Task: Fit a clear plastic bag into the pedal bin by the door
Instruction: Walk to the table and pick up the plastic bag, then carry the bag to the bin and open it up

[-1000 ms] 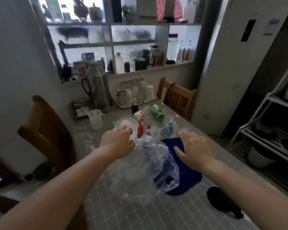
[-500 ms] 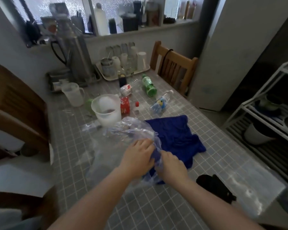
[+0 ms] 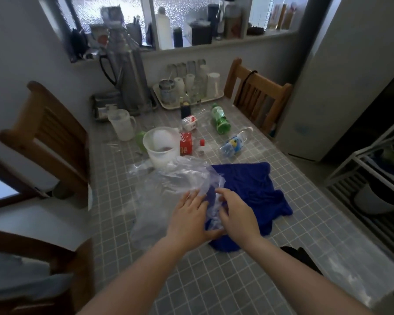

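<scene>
The clear plastic bag lies crumpled on the tiled counter, partly over a blue cloth. Both hands meet at its near edge: the left hand lies fairly flat with the film under its fingers, and the right hand pinches a bunched fold, likely to find the mouth and part the layers. The pedal bin is not in view, so fitting has not begun; thin film clings and may resist opening.
</scene>
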